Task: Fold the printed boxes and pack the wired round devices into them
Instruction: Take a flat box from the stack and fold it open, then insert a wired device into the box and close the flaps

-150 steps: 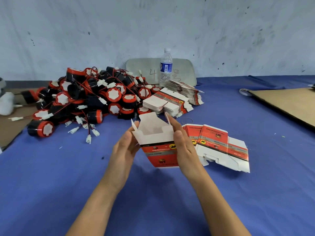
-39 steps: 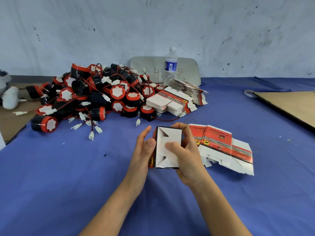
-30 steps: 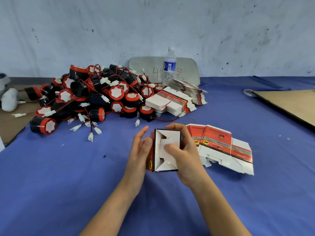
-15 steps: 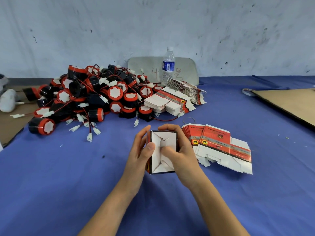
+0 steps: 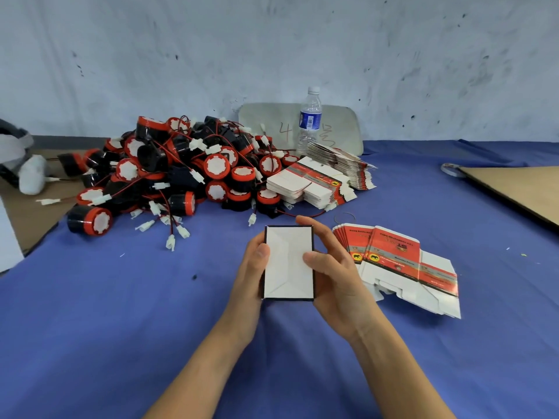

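Gripping the box point(image 5: 289, 267), left hand point(image 5: 252, 269) and right hand point(image 5: 335, 275) have flattened flaps.

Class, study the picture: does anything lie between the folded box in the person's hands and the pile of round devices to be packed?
Nothing solid. The left hand and right hand grip the box; only blue cloth, a white connector and a red wire lie between it and the pile of devices.

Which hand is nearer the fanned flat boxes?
Right. The right hand grips the folded box beside the fanned flat boxes; the left hand grips the box's opposite edge, farther away.
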Demonstrator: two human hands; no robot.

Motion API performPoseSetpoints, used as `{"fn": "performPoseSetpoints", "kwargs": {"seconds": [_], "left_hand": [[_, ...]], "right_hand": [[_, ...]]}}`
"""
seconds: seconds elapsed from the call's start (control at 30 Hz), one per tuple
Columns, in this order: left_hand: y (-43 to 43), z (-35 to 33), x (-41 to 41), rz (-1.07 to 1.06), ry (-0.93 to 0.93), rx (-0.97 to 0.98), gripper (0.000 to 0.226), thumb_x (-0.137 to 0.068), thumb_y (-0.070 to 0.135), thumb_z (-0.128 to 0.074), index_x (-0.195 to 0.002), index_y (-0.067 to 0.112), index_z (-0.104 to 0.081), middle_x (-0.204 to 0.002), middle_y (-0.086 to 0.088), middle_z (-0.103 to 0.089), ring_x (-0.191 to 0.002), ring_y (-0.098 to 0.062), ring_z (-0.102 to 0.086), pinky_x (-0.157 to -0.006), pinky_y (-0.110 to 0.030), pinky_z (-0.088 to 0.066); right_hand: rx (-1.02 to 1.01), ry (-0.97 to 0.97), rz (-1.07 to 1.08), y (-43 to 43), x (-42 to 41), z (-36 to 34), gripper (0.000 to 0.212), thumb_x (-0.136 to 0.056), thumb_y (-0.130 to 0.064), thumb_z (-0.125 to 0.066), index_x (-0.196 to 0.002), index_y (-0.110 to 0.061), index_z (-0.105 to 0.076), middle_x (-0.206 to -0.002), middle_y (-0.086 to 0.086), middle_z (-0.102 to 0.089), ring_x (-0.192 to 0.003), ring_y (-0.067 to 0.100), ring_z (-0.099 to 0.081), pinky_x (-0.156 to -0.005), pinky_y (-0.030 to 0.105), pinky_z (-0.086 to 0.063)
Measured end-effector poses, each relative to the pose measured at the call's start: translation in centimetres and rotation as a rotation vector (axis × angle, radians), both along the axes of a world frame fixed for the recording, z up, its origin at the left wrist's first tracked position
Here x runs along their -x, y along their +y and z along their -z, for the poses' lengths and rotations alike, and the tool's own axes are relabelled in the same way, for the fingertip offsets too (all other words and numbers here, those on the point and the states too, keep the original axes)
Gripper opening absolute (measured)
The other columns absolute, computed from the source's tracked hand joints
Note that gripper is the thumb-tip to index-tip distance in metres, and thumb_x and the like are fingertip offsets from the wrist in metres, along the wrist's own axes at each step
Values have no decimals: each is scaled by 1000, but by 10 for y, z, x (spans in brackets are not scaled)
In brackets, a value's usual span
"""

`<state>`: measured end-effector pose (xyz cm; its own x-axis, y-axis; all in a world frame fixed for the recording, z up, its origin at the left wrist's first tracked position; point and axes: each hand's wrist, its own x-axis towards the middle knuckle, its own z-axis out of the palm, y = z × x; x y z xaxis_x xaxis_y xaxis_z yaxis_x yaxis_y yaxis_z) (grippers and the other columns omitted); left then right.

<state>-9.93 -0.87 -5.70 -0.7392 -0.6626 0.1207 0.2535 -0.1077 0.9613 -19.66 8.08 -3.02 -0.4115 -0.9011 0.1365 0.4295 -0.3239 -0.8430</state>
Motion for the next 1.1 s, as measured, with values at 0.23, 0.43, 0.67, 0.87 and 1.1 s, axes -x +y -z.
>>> {"fn": "performPoseSetpoints", "kwargs": {"seconds": [0.23, 0.43, 0.67, 0.87, 1.1], "left_hand": [[-6, -1, -1, -258, -36, 90, 43, -83, 46, -45, -124, 34, -53, -135, 12, -52, -124, 5, -47, -110, -39, -38], [-13, 9, 3, -470, -69, 143, 26, -98, 10, -50, -111, 31, -58, -121, 14, -58, -116, -1, -53, -98, -25, -45], [-63, 9, 15, -718, -346, 426, 38, -91, 7, -53, -123, 28, -51, -135, 6, -49, -116, -4, -48, -90, -15, -36], [-162, 1, 14, -682, -1168, 888, 56, -96, 34, -51, -148, 37, -29, -158, -19, -10, -147, -34, -7, -115, -53, 7], [-192, -6, 3, -756, -1172, 1126, 26, -100, 33, -42, -119, 31, -59, -117, -20, -48, -110, -38, -41, -98, -46, -30]], "right_hand": [[-97, 852, 842, 2, 7, 6, 56, -77, 1, -72, -116, -36, -56, -89, -5, -60, -75, 8, -57, -71, 19, -46], [-476, 1567, 792, -8, 4, 32, 53, -62, 15, -72, -97, -25, -76, -97, 8, -62, -92, 34, -62, -85, 51, -39], [-172, 1521, 622, -11, -2, 35, 21, -72, -6, -71, -87, -20, -77, -99, 6, -64, -92, 32, -61, -83, 51, -50], [-15, 1341, 644, -9, -6, 29, 19, -82, -1, -61, -94, -8, -74, -98, 6, -63, -87, 26, -62, -65, 37, -56], [21, 1358, 803, -10, -6, 26, 17, -79, -1, -61, -91, -7, -72, -86, 2, -64, -82, 17, -54, -66, 25, -47]]}}
